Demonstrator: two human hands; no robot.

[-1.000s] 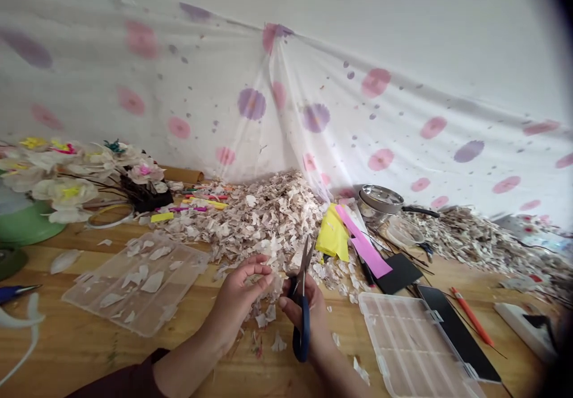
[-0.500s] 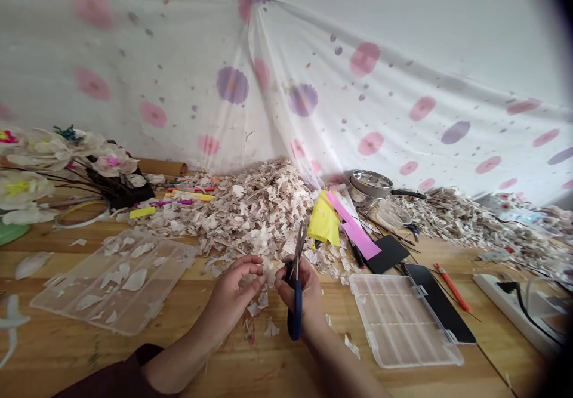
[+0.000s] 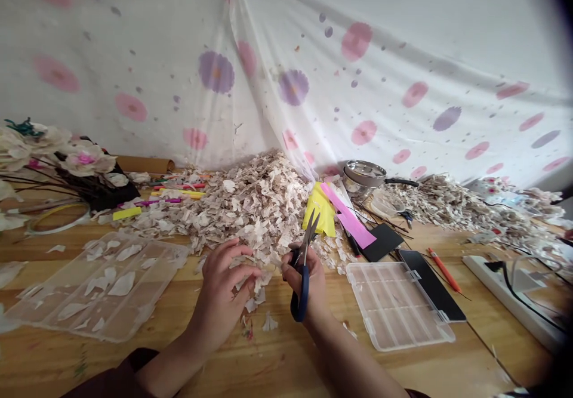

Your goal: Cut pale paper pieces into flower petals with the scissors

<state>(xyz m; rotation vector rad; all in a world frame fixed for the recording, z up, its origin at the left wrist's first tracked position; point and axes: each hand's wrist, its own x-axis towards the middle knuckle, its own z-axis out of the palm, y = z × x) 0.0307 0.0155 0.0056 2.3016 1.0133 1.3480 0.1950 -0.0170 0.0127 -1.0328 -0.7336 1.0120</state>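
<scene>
My right hand (image 3: 314, 278) grips a pair of scissors (image 3: 303, 287) with dark blue handles. Their metal blades point up and away from me, a little apart. To the left, my left hand (image 3: 224, 290) hovers with curved fingers apart, and no object shows in its grasp. Behind both hands rises a heap of pale, dry petal-like pieces (image 3: 264, 195). Several loose pieces lie on the wood between and just below the hands, among them a small fan-shaped one (image 3: 270, 321).
Clear plastic compartment trays lie at left (image 3: 147, 305) and right (image 3: 405, 308), the left one with pale pieces on it. Yellow paper (image 3: 319, 210), a pink strip (image 3: 353, 225), a red-orange pen (image 3: 444, 270) and a white power strip (image 3: 510, 302) are at right. Handmade flowers (image 3: 85, 158) stand far left.
My left hand has drawn back from the right hand and its fingers have spread. The scissor blades are further apart. The whole view has shifted slightly.
</scene>
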